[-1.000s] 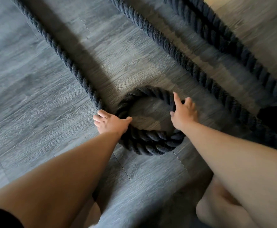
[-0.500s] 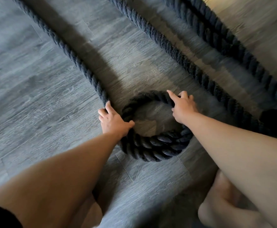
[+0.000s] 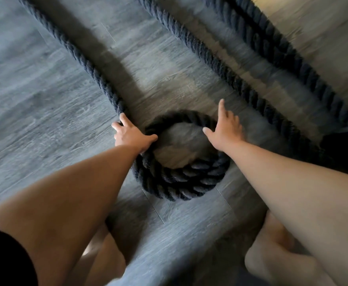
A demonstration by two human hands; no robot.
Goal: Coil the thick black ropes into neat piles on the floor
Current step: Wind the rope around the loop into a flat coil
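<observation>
The person is low over the grey plank floor (image 3: 45, 104), knees (image 3: 272, 256) at the near edge and both arms reaching out to the coil (image 3: 181, 182). It lies on the floor at the middle of the view. Its near arc looks stacked a couple of turns deep, while its far arc looks like a single turn.

The left hand (image 3: 130, 135) sits on the coil's left side, where the feeding run (image 3: 90, 65) comes in. The thumb is on the inner side of the rope and the fingers are over the outer side, so it grips the rope there. The right hand (image 3: 225, 129) is open, fingers spread and flat on the coil's far right arc.

The step looks like laying the next turn. To do it well, the right hand should press down as an anchor so the finished turns do not skid or spring open. The left hand should drag the feeding run round and lay it snug on top of the turn below. A rope this heavy and stiff is likely to resist tight bends, so short pulls with frequent regripping should work better than one long sweep.

Farther right, a second rope (image 3: 220, 65) and a third rope (image 3: 282, 50) run straight across the floor, well apart from the coil and not yet coiled. The new turns should stay off them.
</observation>
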